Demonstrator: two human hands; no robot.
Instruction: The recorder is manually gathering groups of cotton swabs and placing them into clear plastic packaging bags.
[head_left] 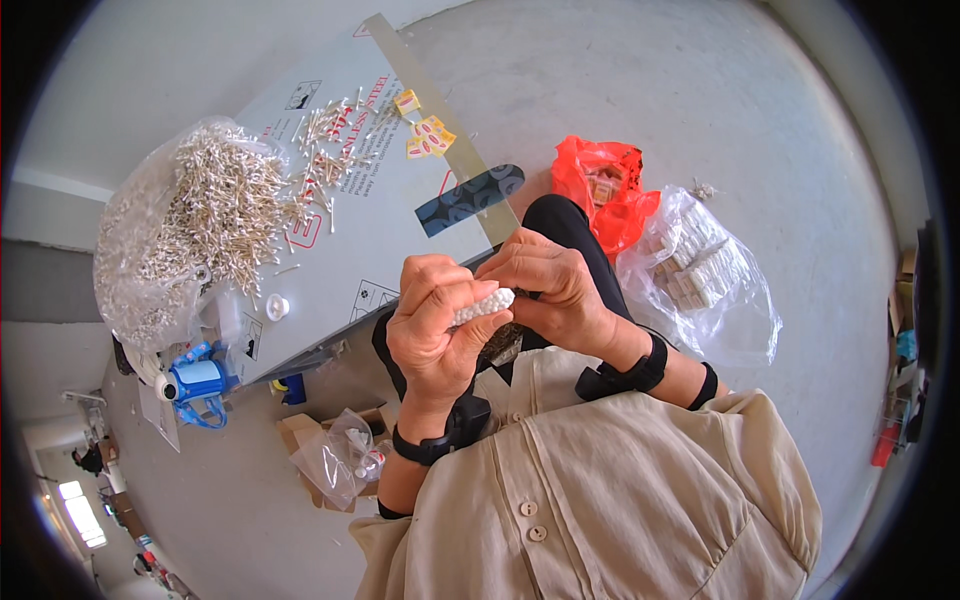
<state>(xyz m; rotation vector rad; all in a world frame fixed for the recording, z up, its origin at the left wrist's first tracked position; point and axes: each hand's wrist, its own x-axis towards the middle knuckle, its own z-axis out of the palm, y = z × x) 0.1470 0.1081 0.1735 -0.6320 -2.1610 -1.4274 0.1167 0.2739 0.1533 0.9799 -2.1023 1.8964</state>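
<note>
A bundle of cotton swabs (486, 306) sits in my left hand (430, 325), its packed white tips showing between the thumb and curled fingers. My right hand (560, 292) meets it from the right, thumb and fingers pinched together close to the bundle's end. Whatever lies between those right fingertips is hidden. Both hands are over my lap, just off the near corner of the steel-topped table (370, 215). On that table a big heap of loose cotton swabs (230, 200) spills from a clear plastic bag (125, 260), with more swabs scattered to its right.
Small yellow-and-white labels (430, 138) lie near the table's far right edge. A blue bottle (195, 380) stands by its left corner. On the floor are a red plastic bag (590, 165), a clear bag of white bundles (700, 265), and a cardboard box (305, 440) with plastic inside.
</note>
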